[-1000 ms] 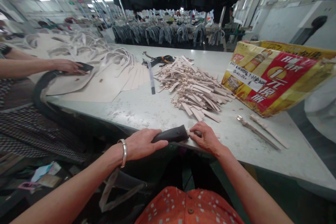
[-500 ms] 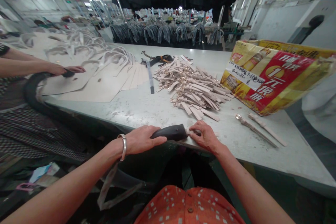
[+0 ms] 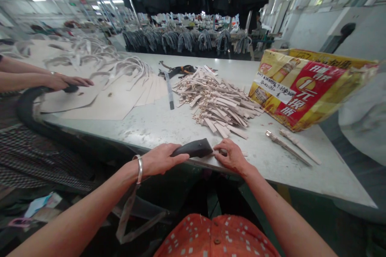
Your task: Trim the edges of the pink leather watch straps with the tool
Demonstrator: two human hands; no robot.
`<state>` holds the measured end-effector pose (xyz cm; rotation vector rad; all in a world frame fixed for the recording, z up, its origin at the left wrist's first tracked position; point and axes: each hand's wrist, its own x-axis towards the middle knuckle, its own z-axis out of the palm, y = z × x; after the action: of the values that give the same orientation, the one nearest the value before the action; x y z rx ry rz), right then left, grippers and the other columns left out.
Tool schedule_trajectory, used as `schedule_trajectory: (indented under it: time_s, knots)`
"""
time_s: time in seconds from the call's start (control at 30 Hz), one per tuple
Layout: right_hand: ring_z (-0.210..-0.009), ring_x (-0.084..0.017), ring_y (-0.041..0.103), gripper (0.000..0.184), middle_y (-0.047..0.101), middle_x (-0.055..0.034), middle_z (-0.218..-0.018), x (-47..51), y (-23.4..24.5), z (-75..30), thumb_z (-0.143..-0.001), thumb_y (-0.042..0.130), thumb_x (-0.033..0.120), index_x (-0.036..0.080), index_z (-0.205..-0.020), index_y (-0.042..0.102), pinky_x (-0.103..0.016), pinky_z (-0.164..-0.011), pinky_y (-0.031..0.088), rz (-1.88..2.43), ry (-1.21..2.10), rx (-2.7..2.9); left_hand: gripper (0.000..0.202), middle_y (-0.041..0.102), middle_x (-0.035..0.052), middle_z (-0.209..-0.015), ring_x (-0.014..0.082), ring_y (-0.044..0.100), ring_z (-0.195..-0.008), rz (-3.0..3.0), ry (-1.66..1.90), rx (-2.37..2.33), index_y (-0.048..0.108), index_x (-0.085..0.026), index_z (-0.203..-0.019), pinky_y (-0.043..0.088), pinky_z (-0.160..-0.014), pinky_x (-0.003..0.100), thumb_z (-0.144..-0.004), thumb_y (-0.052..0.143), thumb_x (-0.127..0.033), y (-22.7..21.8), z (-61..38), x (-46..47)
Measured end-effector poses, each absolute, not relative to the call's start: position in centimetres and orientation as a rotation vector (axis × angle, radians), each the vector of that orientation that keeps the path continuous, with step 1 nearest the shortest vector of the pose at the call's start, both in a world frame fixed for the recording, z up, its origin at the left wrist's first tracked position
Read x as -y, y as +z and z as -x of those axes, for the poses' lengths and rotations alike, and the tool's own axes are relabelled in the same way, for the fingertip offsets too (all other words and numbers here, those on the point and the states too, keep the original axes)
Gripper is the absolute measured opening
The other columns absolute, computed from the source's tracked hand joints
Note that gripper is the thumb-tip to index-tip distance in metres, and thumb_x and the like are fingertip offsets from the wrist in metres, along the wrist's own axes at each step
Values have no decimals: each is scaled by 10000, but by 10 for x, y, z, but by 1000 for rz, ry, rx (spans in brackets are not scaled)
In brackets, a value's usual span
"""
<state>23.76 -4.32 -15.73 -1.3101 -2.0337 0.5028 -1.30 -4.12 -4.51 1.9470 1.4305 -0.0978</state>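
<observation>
At the worktop [image 3: 144,128], left fingers [image 3: 177,160] clenched a black strap [image 3: 193,148], right fingers [image 3: 229,156] beside it seemingly pinching a pale tab [image 3: 223,152].

The pale strip [image 3: 243,153] under the right hand [image 3: 231,156] is mostly hidden from me, the co-worker's arm [image 3: 24,79] runs off the left edge, and I can't read the handwritten label [image 3: 274,89].

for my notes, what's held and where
The left hand grips a black bag handle around its wide end; the right hand presses a pale strip at its tip.
</observation>
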Motion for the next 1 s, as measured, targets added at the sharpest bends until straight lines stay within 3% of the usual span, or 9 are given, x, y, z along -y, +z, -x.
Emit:
schedule_trajectory:
  time_s: [0.27, 0.47, 0.67, 0.83, 1.0]
  knots:
    - [-777, -165, 479, 123, 530, -26, -759, 45, -156, -235, -764, 621, 272, 223, -865, 671, -263, -671, 359, 1335, 467, 2033, 542, 583, -8, -625, 135, 524, -462, -1982, -111, -1492, 576, -185, -878, 374, -438, 228, -740, 374, -668, -32, 21, 45]
    - [-785, -170, 487, 211, 549, -20, -773, 45, -153, -240, -729, 613, 216, 218, -937, 647, -262, -672, 366, 1315, 515, 2074, 498, 651, 57, -760, 209, 585, -696, -2274, -156, -1466, 619, -198, -850, 389, -604, 273, -755, 387, -629, -29, -14, 45]
    - [-815, -165, 528, 565, 598, -30, -893, 43, -158, -246, -649, 633, 156, 200, -1199, 509, -289, -755, 413, 1283, 618, 1966, 474, 586, 0, -581, 144, 525, -473, -2083, -260, -1492, 600, -190, -799, 350, -464, 235, -729, 415, -621, -24, -17, 35]
    - [-827, -163, 532, 514, 601, -29, -895, 44, -159, -245, -639, 599, 133, 194, -1144, 528, -292, -779, 419, 1283, 592, 1944, 497, 542, -16, -533, 136, 485, -380, -1939, -351, -1474, 570, -192, -828, 342, -372, 231, -709, 423, -651, -18, -8, 25]
    - [-820, -167, 532, 483, 602, -33, -877, 43, -158, -244, -643, 591, 128, 190, -1117, 528, -293, -771, 419, 1292, 582, 1955, 479, 542, -12, -544, 137, 497, -394, -1937, -348, -1444, 540, -195, -781, 373, -380, 233, -718, 424, -655, -17, -3, 22]
